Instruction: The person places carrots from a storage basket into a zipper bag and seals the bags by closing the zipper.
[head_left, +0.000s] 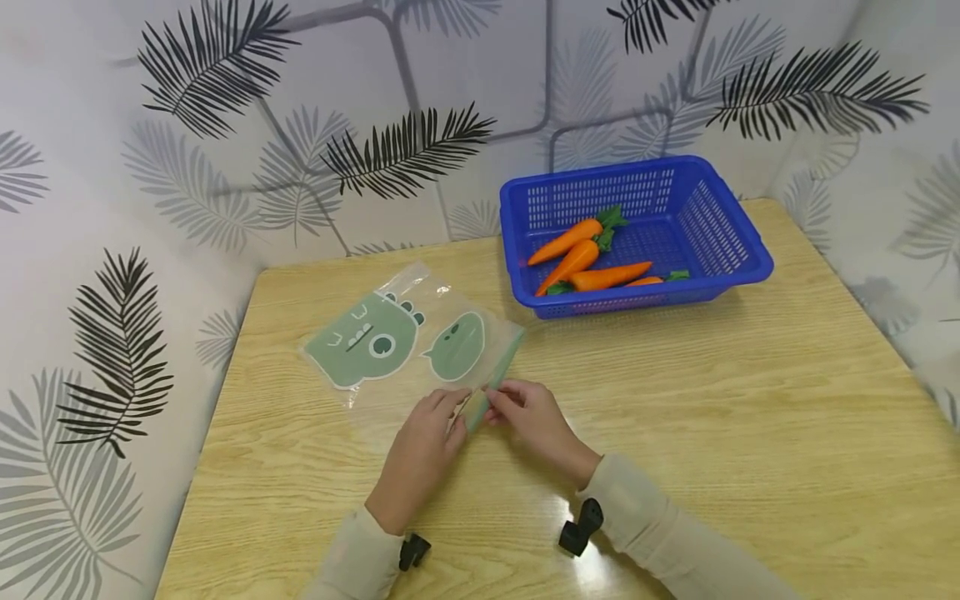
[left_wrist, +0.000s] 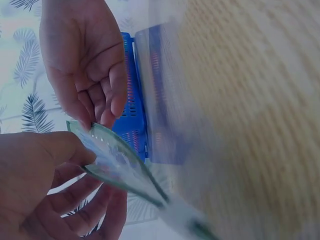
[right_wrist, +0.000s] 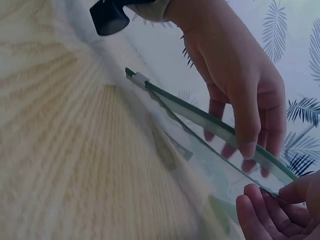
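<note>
A clear slider zip bag (head_left: 397,375) printed with a green cartoon dinosaur lies slanted on the table. Its green-edged mouth (left_wrist: 120,160) gapes apart in the left wrist view. One lip is pinched between the thumb and fingers of my left hand (head_left: 426,446). My right hand (head_left: 542,425) pinches the opposite lip with its thumb and fingertips, close to the left hand. At one end of the mouth sits a whitish slider (right_wrist: 139,79), visible in the right wrist view. I see nothing inside the bag.
Behind and to the right stands a blue plastic basket (head_left: 637,304) with several orange carrots (head_left: 573,262) in it. The wooden table (head_left: 712,417) meets a leaf-patterned wall covering (head_left: 450,75) at the back.
</note>
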